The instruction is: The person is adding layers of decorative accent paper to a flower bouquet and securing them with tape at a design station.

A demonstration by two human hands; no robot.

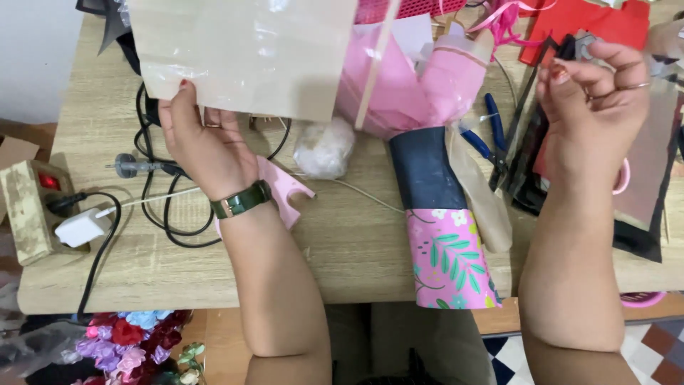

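My left hand [203, 142] pinches the lower left corner of a clear plastic sheet [246, 50], thumb on top and fingers closed beneath, so the sheet spreads up and away from that grip, its far edge lying over the bouquet [434, 164]. My right hand [595, 100] is curled shut around a small dark and silvery object [581, 44] at the fingertips (I cannot tell what it is, perhaps a clip or a tool). The bouquet lies on the wooden table [356, 242] between the two hands, its pink paper nearer the sheet, its dark band and floral base pointing back toward me.

To handle this well, I judge the sheet wants a flat, even pull from the pinch, since a single corner hold lets it sag and crease; a wooden stick [374, 71] crosses just beyond my left grip and could snag it.

No true container shows plainly. The wrap itself acts as a sleeve, but what it holds is hidden. Blue-handled pliers [491, 135] lie just inside my right wrist, and a black cable [160, 207] coils beside my left wrist.
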